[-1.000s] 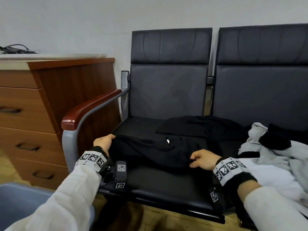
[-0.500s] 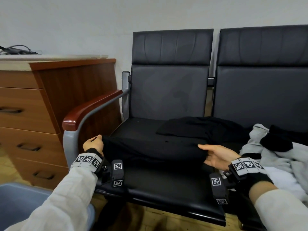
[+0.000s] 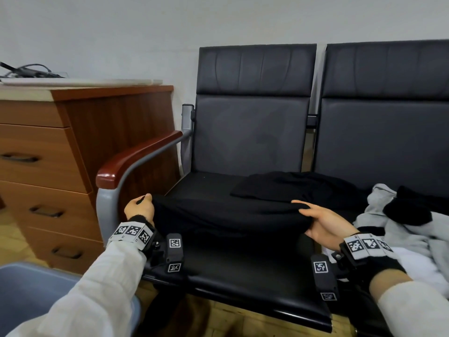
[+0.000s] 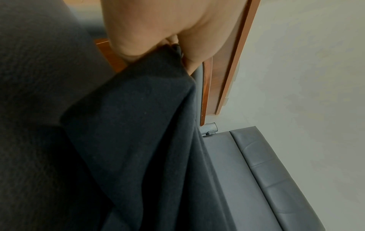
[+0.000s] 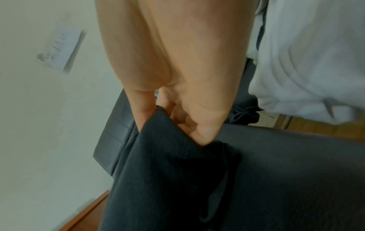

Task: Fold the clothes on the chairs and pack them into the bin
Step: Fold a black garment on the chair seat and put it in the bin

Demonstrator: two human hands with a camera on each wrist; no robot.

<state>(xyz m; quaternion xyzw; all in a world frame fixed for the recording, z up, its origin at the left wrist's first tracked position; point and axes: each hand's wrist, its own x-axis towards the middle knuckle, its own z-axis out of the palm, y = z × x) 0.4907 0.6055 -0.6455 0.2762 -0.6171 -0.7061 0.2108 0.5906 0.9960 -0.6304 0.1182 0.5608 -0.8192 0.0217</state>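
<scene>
A black garment [image 3: 226, 212] is stretched between my two hands just above the left chair's seat [image 3: 243, 271]. My left hand [image 3: 140, 207] pinches its left edge beside the armrest; the left wrist view shows the black garment [image 4: 138, 125] caught between the thumb and the fingers [image 4: 192, 64]. My right hand [image 3: 315, 218] grips the right end, palm turned up, thumb on top; in the right wrist view the black garment [image 5: 168, 164] is clamped under the thumb. Its far part lies flat at the back of the seat. The blue bin [image 3: 26, 295] stands at the lower left.
A grey and white pile of clothes [image 3: 408, 229] with a black piece on it covers the right chair. A red-brown armrest [image 3: 136, 159] rises left of the seat. A wooden chest of drawers [image 3: 48, 166] stands to the left, with cables on top.
Both hands lifted the near edge of the black garment off the seat and pulled it taut. The right hand turned palm up and moved right; the left hand moved left, towards the armrest.
</scene>
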